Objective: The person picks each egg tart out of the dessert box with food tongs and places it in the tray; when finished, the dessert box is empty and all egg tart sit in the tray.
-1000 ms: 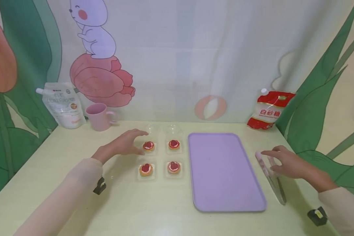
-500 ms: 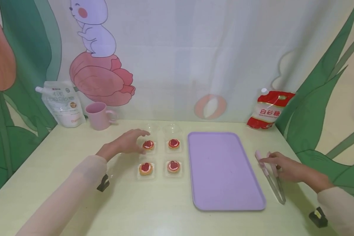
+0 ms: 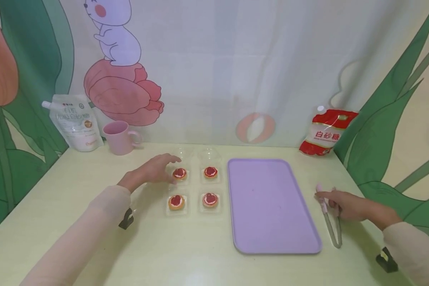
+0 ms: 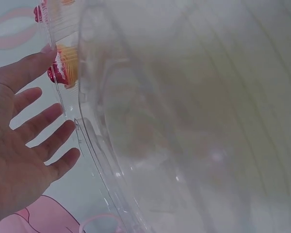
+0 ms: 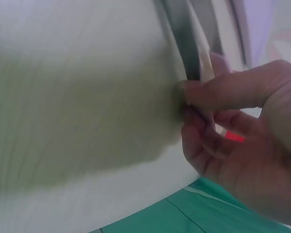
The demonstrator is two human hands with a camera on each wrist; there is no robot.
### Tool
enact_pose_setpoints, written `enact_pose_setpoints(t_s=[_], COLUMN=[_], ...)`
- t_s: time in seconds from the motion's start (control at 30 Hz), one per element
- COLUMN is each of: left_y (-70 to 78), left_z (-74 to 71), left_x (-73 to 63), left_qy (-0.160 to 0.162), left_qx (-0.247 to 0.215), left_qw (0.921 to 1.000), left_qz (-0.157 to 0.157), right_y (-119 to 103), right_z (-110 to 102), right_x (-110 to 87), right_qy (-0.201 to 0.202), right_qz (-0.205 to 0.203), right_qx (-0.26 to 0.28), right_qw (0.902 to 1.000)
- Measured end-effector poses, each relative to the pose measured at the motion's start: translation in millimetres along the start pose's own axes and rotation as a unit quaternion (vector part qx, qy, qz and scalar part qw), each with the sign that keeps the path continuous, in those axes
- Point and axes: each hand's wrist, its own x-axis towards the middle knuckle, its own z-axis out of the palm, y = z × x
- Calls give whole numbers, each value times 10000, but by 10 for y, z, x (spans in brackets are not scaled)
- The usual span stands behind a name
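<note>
Several small tarts with red fruit and cream sit in clear plastic boxes in two rows in the head view. My left hand point(image 3: 158, 170) reaches around the back-left tart point(image 3: 180, 174), fingers parted. In the left wrist view the thumb touches the edge of its clear box point(image 4: 63, 99), and the other fingers are spread. Beside it is the back-right tart point(image 3: 211, 172); in front are the front-left tart point(image 3: 176, 202) and front-right tart point(image 3: 210, 200). My right hand point(image 3: 348, 205) grips the pink handles of metal tongs point(image 3: 323, 205), right of the tray, tips toward me.
A purple tray point(image 3: 271, 206) lies between the boxes and the tongs. Clear raised lids point(image 3: 209, 153) stand behind the back boxes. At the back left are a white pouch point(image 3: 76, 123) and a pink mug point(image 3: 118, 138); a red-and-white sugar bag point(image 3: 327, 133) leans at the back right.
My right hand has closed around the tongs' handles, and the tongs have turned slightly, their handle ends shifting right. My left hand has moved slightly right and stays around the back-left tart.
</note>
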Motion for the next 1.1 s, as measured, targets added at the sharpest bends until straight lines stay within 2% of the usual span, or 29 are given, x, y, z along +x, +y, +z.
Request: enact_pose_setpoints(t_s=[0.1, 0.2, 0.3, 0.53, 0.73, 0.8, 0.9, 1.1], left_y=[2, 5, -1, 6, 1, -5, -13, -17], left_z=[-3, -10, -8, 17, 19, 19, 20, 32], left_x=[0, -2, -4, 22, 35, 36, 35, 41], left_qy=[9, 32, 50, 96, 91, 105, 108, 17], left_qx=[-31, -46, -29, -19, -104, -89, -100, -92], left_qw=[10000, 10000, 9999, 9996, 9997, 9996, 9997, 9999], left_qz=[7, 31, 84, 261, 225, 251, 211, 133], right_y=[-33, -33, -10, 39, 28, 18, -10, -86], right_z=[18, 42, 51, 46, 28, 12, -12, -64], right_x=[-14, -31, -49, -67, -61, -59, -53, -51], right_qy=[32, 77, 163, 137, 233, 255, 181, -214], right_qz=[129, 165, -31, -195, -742, -797, -584, 131], right_qx=[-1162, -1294, -1381, -1239, -1396, -1536, -1607, -1595], right_qw=[9931, 9914, 9903, 9920, 9871, 9846, 9851, 9869])
